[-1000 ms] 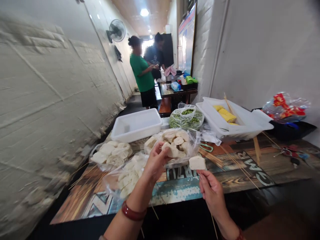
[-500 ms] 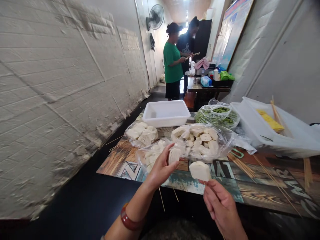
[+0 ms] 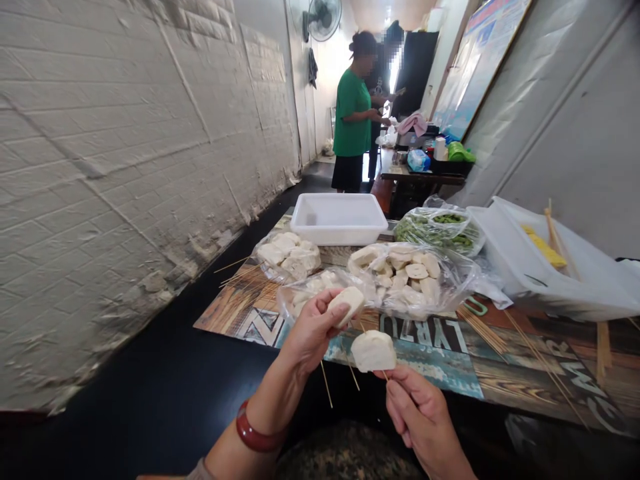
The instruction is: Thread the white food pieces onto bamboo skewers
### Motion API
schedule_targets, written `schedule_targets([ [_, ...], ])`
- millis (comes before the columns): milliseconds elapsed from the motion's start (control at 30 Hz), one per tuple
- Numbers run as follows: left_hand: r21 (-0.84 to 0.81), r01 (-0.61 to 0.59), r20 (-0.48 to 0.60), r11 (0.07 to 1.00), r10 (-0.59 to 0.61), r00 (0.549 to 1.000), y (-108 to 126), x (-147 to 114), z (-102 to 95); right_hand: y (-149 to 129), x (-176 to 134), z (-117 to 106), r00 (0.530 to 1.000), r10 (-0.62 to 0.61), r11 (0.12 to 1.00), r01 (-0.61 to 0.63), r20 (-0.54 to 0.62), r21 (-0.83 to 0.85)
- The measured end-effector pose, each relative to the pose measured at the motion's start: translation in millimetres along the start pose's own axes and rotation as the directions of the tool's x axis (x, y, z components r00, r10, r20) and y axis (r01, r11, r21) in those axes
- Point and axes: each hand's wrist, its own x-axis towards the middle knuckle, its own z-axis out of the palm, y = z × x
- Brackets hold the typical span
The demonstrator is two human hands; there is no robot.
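In my left hand (image 3: 317, 327) is a thick, pale bread-like slice (image 3: 349, 305), pinched between thumb and fingers. My right hand (image 3: 417, 407) is closed around a thin bamboo skewer (image 3: 385, 375). On that skewer sits another pale slice (image 3: 373, 351), with the skewer's tip showing above it toward the left-hand slice. The two slices are apart. Behind my hands lie clear plastic bags of similar pieces: a large bag (image 3: 415, 280), a bag at the left (image 3: 287, 257), and one partly hidden by my left hand (image 3: 313, 287).
Beyond the bags are a white tub (image 3: 340, 235) and a bag of green vegetables (image 3: 435, 230). White bins (image 3: 565, 287) stand at the right, near loose skewers (image 3: 483, 328). More skewers (image 3: 243, 275) lie left. Two people stand at the back, one in a green shirt (image 3: 353, 110).
My right hand has moved left, bringing the skewered slice close to my left hand. My left hand has turned its slice, which now points toward the skewer tip. The view has shifted slightly.
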Motion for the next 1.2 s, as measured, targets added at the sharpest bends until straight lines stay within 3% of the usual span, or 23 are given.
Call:
schedule_targets([
  [167,-0.043,0.034,-0.051,0.999,-0.036,0.998,0,-2,3.2,-5,0,5,1.000,0.015,1.000,-0.015,-0.013,-0.001],
  [700,-0.051,0.004,-0.002,0.999,-0.004,1.000,1,-7,9.1,-12,-1,8,0.999,0.046,0.999,-0.047,-0.017,-0.012],
  [1200,0.133,-0.113,0.097,0.985,0.101,0.990,0,-9,5.6,-11,1,10,0.996,0.078,0.996,-0.080,-0.044,-0.040],
])
